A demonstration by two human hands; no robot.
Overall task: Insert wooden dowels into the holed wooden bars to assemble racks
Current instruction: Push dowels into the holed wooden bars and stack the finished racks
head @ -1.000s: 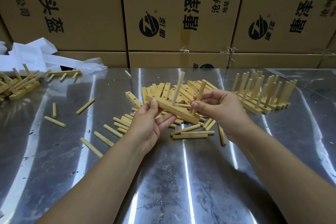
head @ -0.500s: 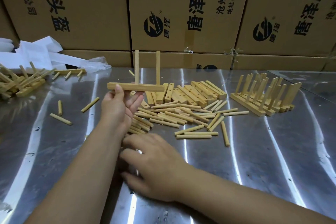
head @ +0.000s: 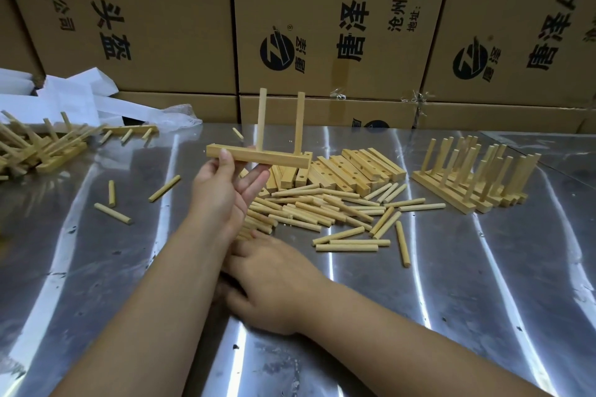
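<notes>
I am holding a square-edged wooden bar (head: 258, 156) level in the centre of the frame, my left hand (head: 222, 193) pinching its left part with the thumb in front and the fingers (head: 254, 180) spread loosely beneath. Two smooth round dowels (head: 280, 121) are standing upright from its top face, side by side toward its right end. My right hand (head: 271, 280) is lying knuckles-up low on the shiny, scuffed metal bench (head: 451, 300), crossing under my left forearm at the near edge of the loose dowel pile (head: 322, 209); its fingertips are hidden behind that forearm, so I cannot tell whether they are gripping anything. Behind the loose dowels, plain holed bars (head: 348, 167) are lying in a row with drilled holes facing up. At right, finished racks (head: 474, 177) are leaning together, pegs overlapping too much to count. At upper left, another heap of racks (head: 35, 145) is cut off by the frame edge, beside crumpled white paper (head: 64, 97). Printed cardboard boxes (head: 322, 16) are filling the background. Compared with half a second ago, the bar is sitting slightly further right and my right hand is staying in nearly the same spot by the pile.
</notes>
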